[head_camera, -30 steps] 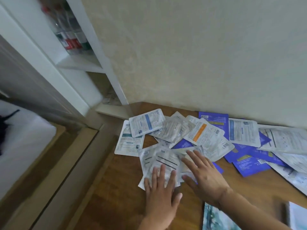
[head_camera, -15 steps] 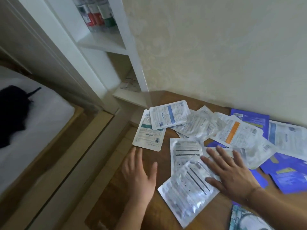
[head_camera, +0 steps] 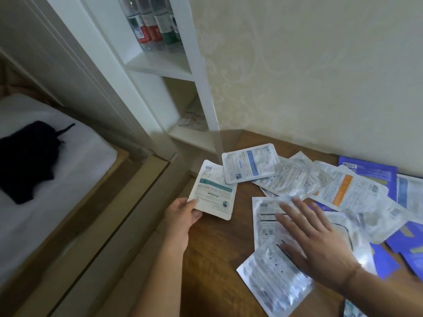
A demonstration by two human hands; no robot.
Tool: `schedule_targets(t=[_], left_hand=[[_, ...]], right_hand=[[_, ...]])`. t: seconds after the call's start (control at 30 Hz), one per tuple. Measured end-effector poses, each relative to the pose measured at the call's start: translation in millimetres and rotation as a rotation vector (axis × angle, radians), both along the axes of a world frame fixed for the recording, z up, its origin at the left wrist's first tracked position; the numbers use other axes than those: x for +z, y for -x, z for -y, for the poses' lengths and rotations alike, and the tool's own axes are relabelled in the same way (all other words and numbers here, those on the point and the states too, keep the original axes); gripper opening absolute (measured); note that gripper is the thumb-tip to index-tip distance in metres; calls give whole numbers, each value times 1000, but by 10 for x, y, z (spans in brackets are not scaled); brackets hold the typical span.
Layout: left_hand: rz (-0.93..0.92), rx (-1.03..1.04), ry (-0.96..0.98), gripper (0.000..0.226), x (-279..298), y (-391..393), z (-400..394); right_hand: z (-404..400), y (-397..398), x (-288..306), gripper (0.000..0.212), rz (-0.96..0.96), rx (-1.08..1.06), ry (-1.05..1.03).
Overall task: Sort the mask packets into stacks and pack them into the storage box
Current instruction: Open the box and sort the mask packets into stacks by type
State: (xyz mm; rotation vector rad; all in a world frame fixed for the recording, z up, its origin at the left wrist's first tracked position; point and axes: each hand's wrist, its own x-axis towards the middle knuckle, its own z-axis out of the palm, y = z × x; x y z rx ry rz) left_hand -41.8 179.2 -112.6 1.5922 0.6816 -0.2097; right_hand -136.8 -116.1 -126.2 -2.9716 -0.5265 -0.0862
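**A:** Where are the mask packets?

**B:** They are spread loosely over a brown wooden desk (head_camera: 212,255), overlapping one another, mostly from its left edge along the back wall. None are stacked.

**A:** What are the hands doing?

**B:** The left hand (head_camera: 183,217) pinches the near corner of a cream packet with a green band (head_camera: 214,191), thumb on top, at the desk's left edge. The packet's far end lies under a white packet with a blue stripe (head_camera: 250,162), close to the desk's back left corner. The right hand (head_camera: 313,239) lies flat, fingers spread wide, gripping nothing. It presses on a white packet with black lines (head_camera: 266,216) and partly covers a silvery clear packet (head_camera: 272,282) nearer the front of the desk.

**A:** What else is among the packets?

**B:** Behind the right hand is a crinkled clear packet (head_camera: 295,179). To its right lies a white packet with an orange stripe (head_camera: 345,191). Purple packets (head_camera: 368,168) sit against the wall and run along the desk's right side, some tucked beneath the white ones.

**A:** And around the desk?

**B:** A white shelf unit (head_camera: 196,65) stands just past the back left corner, with bottles (head_camera: 155,24) bearing red and green labels on an upper shelf and some papers lower down. Cream patterned wallpaper (head_camera: 309,76) covers the wall behind the desk. Far left is a bed (head_camera: 75,161) with a white sheet and a black garment (head_camera: 27,159) on it. I cannot see a storage box.
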Motion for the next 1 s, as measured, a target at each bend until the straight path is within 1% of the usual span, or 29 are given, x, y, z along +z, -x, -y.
schedule_targets(t=[0.1, 0.2, 0.3, 0.33, 0.4, 0.43, 0.47, 0.53, 0.57, 0.6, 0.63, 0.67, 0.73, 0.77, 0.8, 0.83, 0.9, 0.97, 1.0], left_hand=[[-74, -32, 155, 20, 121, 348, -14], [-139, 8, 253, 25, 93, 625, 2], [-147, -1, 252, 25, 69, 772, 17], [-127, -16, 245, 28, 67, 804, 3], [-56, -79, 246, 41, 50, 862, -31], [4, -113, 222, 54, 29, 905, -60], [89, -129, 174, 69, 2, 947, -85], [252, -154, 46, 95, -75, 1008, -112], [312, -226, -30, 105, -115, 1019, -97], [368, -343, -120, 110, -118, 1011, -54], [413, -472, -191, 107, -89, 987, 15], [442, -582, -228, 93, -49, 948, 99], [467, -699, -158, 46, 36, 907, 298], [462, -729, -92, 29, 93, 917, 402], [442, -747, -22, 21, 148, 937, 513], [409, -758, 55, 19, 195, 963, 632], [302, -784, 228, 25, 289, 1057, 888], [190, -793, 413, 43, 367, 1231, 1144], [144, -780, 458, 54, 395, 1355, 1263]], right_hand=[[-730, -125, 33, 76, 54, 118, -32], [-1271, -165, -86, 74, 67, 140, -72], [-1415, -189, -188, 80, -44, 89, -63], [-1415, -177, -244, 76, -42, 100, -59], [-1364, -139, -303, 61, 5, 118, -71], [-1328, -122, -284, 59, 13, 124, -91], [-1281, -105, -265, 59, 33, 135, -115], [-1155, -64, -62, 48, 126, 165, -147], [-1068, -35, 99, 43, 143, 171, -184], [-966, -17, 242, 40, 152, 173, -248], [-847, 2, 434, 38, 115, 171, -304], [-709, 13, 597, 34, 72, 160, -349], [-423, 18, 904, 8, -119, 89, -498], [-286, -4, 1012, 14, -192, 10, -568], [-148, -28, 1080, 23, -240, -58, -625], [-11, -47, 1123, 22, -271, -140, -653], [255, -36, 1149, 9, -283, -283, -707], [507, 65, 1102, 9, -301, -441, -827], [619, 151, 1065, 8, -321, -525, -900]])
